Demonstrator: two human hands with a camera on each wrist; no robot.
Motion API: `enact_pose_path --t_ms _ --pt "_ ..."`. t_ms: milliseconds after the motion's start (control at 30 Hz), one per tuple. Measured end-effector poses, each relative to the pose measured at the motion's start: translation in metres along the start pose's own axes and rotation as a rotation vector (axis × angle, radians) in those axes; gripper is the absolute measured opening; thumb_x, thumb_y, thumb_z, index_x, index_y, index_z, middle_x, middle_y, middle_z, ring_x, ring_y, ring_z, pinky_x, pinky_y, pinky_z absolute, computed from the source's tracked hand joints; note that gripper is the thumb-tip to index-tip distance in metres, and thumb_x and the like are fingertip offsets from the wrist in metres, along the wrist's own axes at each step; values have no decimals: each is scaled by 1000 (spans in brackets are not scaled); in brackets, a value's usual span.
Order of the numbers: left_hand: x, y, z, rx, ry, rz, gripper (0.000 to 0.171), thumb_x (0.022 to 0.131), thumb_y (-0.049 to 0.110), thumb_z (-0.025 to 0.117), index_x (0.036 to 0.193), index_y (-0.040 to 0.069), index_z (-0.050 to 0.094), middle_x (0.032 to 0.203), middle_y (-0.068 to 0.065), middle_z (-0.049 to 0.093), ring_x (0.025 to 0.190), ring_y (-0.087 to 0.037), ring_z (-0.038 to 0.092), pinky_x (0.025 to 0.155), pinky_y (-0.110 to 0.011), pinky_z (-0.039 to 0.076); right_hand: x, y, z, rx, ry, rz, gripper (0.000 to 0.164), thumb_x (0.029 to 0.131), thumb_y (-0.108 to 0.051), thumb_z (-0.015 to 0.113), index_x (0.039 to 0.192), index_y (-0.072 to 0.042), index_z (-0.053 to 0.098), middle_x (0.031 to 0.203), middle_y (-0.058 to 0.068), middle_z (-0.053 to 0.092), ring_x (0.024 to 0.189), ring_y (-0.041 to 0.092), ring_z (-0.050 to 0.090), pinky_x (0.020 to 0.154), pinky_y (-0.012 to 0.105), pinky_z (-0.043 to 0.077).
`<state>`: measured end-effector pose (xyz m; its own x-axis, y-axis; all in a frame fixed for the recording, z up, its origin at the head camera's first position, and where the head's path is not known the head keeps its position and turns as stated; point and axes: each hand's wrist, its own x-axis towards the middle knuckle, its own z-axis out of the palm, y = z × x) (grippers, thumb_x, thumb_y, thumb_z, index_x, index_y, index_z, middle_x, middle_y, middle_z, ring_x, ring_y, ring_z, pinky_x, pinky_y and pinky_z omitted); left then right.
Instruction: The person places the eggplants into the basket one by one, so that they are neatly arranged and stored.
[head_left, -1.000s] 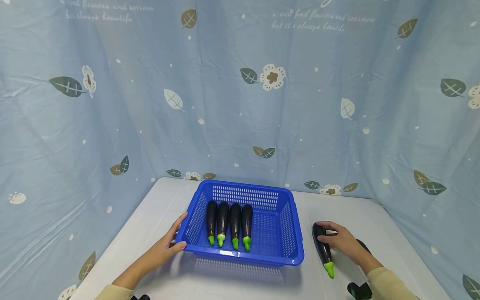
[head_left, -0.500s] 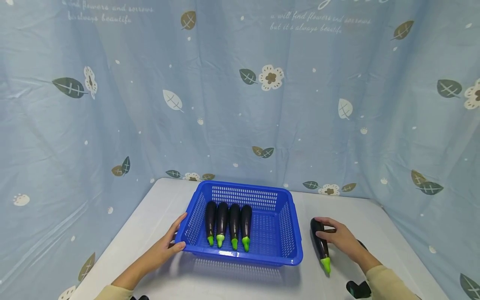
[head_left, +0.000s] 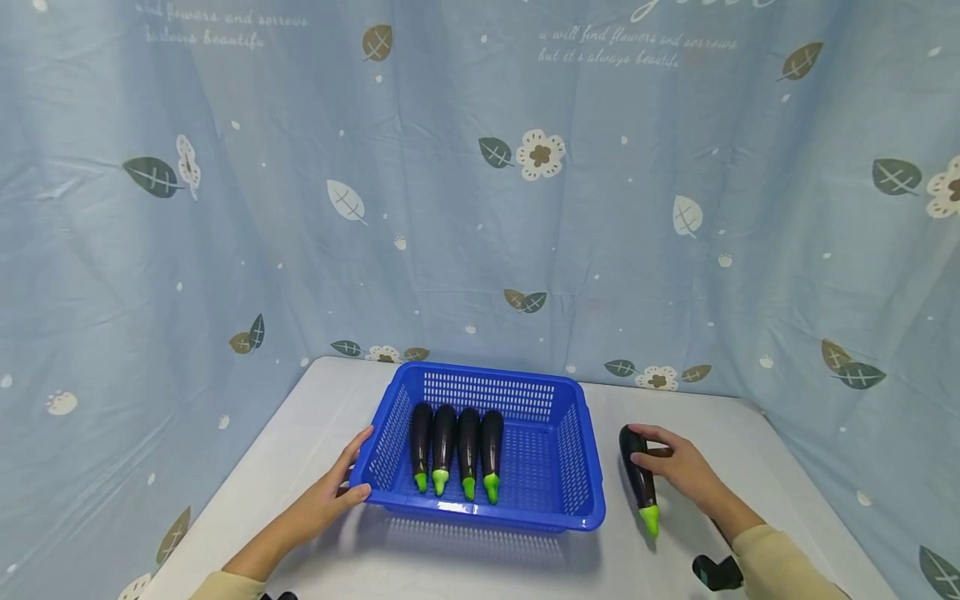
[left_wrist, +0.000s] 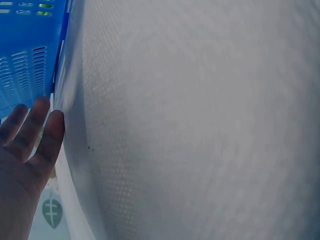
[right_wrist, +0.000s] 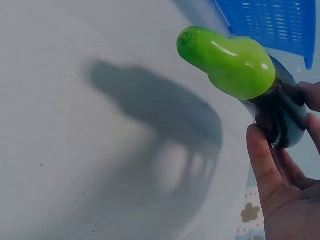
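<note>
A blue perforated plastic basket [head_left: 525, 518] stands on the white table in the head view. Inside its left half, several dark purple eggplants [head_left: 445, 437] lie side by side, green stem ends toward me. My left hand [head_left: 324, 502] rests against the basket's left side; in the left wrist view its fingers [left_wrist: 37, 125] look extended near the basket wall. To the right of the basket, my right hand [head_left: 686, 473] holds another eggplant [head_left: 639, 475] between thumb and fingers. Its shadow lies apart from it in the right wrist view, so the eggplant [right_wrist: 240, 67] is off the table.
A dark object [head_left: 716, 573] lies at the lower right, partly covered by my sleeve. Another dark thing [head_left: 285, 596] shows at the bottom edge near my left sleeve. A blue patterned curtain [head_left: 450, 208] hangs behind and beside the white table [head_left: 690, 421].
My right hand has moved slightly away from me with the eggplant, whose stem end has swung a little left. The left hand and the basket stay in place.
</note>
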<state>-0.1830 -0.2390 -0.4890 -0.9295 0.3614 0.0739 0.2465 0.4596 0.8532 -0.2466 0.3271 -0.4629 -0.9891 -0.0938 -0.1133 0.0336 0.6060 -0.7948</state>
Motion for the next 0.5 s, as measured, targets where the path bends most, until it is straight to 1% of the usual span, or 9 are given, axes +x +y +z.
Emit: enact_pose_path --t_ms 233,500 --pt "0 1 0 0 0 -4 82 101 19 57 164 24 6 155 -39 26 127 -43 52 94 -39 51 1 -5 -2 7 1 -2 62 96 -33 72 150 -13 50 151 25 44 129 45 54 97 55 50" --pt "1 -2 0 2 4 19 82 100 16 58 164 23 7 154 -40 27 126 -43 53 93 -33 51 1 -15 -4 1 8 -14 62 96 -34 71 151 -14 49 152 25 43 128 45 54 98 56 49"
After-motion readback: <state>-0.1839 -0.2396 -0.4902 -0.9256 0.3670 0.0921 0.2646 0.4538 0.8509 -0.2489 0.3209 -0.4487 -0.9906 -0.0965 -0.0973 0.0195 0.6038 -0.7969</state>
